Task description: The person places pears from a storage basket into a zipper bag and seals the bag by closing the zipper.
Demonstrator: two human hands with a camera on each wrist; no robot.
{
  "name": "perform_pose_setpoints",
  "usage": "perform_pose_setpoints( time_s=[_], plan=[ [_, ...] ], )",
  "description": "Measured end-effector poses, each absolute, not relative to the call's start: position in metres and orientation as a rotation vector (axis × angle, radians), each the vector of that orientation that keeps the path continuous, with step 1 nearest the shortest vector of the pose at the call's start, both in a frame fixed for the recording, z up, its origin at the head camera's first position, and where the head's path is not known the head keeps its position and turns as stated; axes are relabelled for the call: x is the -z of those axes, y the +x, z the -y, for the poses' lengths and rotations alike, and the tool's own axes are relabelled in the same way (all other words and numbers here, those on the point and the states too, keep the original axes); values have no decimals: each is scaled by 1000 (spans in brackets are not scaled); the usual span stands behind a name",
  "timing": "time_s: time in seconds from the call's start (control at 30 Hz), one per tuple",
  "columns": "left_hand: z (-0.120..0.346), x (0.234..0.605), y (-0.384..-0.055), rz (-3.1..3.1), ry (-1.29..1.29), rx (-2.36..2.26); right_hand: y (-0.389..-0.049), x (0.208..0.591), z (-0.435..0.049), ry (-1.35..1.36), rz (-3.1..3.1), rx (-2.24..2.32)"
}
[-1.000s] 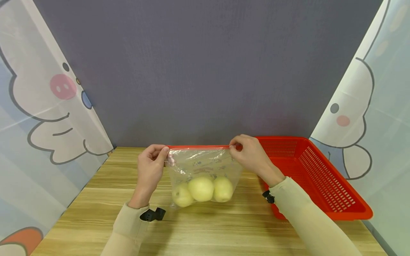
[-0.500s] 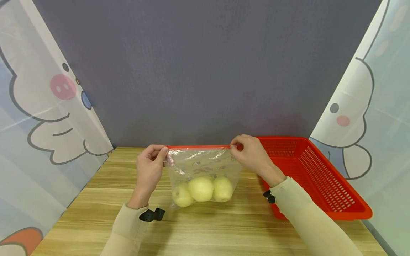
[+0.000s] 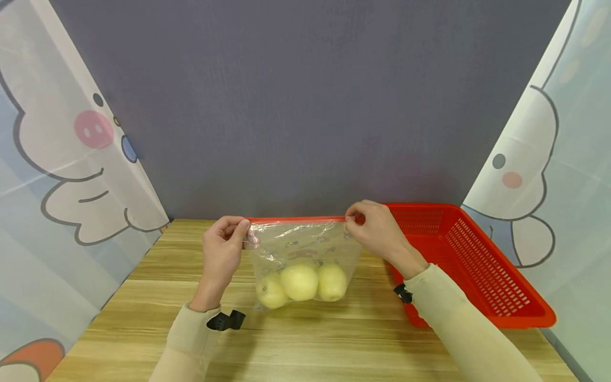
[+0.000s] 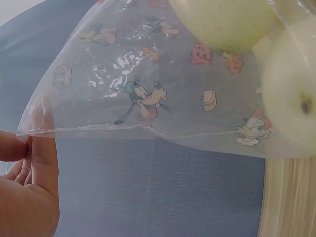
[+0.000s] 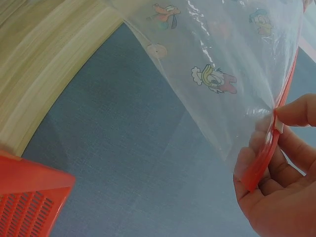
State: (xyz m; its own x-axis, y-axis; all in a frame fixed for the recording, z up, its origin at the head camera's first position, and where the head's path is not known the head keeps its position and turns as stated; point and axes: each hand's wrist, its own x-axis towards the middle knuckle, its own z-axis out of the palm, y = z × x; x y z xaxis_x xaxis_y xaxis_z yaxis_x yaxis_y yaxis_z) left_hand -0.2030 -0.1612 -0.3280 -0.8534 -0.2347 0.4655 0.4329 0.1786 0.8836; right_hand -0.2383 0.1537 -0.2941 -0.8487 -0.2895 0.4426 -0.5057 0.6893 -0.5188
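Note:
A clear zip bag (image 3: 305, 241) with a red seal strip and printed cartoon figures hangs upright between both hands, its red top edge drawn straight. Three round, pale yellow-green fruits (image 3: 299, 281) sit side by side in its bottom. At the bag's upper left corner, my left hand (image 3: 223, 249) pinches the edge between thumb and fingers. The right hand (image 3: 377, 228) pinches the red strip near the other end. In the right wrist view, the thumb and index finger hold a small whitish slider (image 5: 279, 125) on that strip, the other fingers curled behind the plastic.
A red perforated plastic basket (image 3: 506, 265) stands on the wooden table (image 3: 310, 350) at the right, beside and partly behind the right forearm. A dark grey panel (image 3: 305, 106) rises behind the table, with cartoon-printed curtains (image 3: 81, 175) on both sides.
The right hand has shifted very slightly right along the red strip, and the left hand very slightly left. The bag and fruits look almost unchanged.

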Motion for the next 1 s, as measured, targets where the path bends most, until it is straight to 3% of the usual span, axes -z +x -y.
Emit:
perform_pose_setpoints(
  time_s=[1.0],
  plan=[
    [166, 331, -204, 1972, -149, 1676, -240, 294, -160, 584, 2570, -909]
  ],
)
